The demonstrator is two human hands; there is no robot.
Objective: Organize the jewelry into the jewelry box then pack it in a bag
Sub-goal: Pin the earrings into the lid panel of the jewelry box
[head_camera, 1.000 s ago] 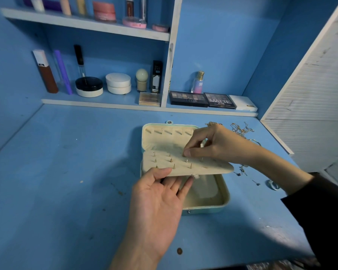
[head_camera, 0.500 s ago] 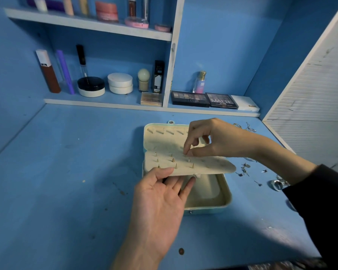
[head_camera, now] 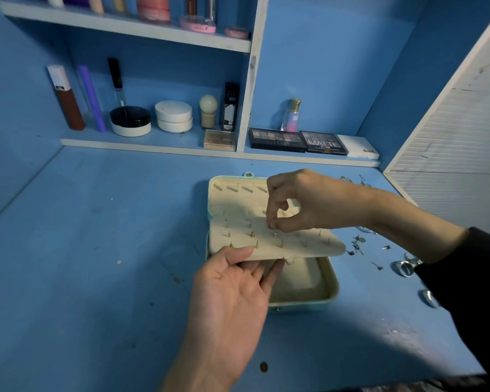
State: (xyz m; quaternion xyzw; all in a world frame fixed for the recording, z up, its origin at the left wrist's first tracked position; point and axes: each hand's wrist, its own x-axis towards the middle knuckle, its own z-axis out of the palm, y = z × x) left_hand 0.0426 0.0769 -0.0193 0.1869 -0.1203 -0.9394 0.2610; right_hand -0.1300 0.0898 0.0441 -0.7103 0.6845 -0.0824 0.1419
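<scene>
Supporting the earring panel (head_camera: 266, 244) from below, the left hand (head_camera: 232, 301) pinches its near edge between thumb and fingers. The panel lies over the open jewelry box (head_camera: 331, 287) mid-desk and is likely light, padded and flexible, so hold it by the edge. The right hand (head_camera: 309, 202) pinches what looks like a small stud against the panel. Loose earrings (head_camera: 358, 244) and rings (head_camera: 405, 268), tiny and easily dropped, lie rightward on the blue desktop (head_camera: 96, 250), below the cosmetics shelves (head_camera: 153, 142).

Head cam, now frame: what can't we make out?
Head view throughout.
stud in the right hand grip: tiny, mostly covered by fingertips.
jewelry box tray: mostly under the earring panel.
left hand fingertips: tucked under the panel.
loose jewelry at right: tiny, partly behind the sleeve.
bag: not in frame.
</scene>
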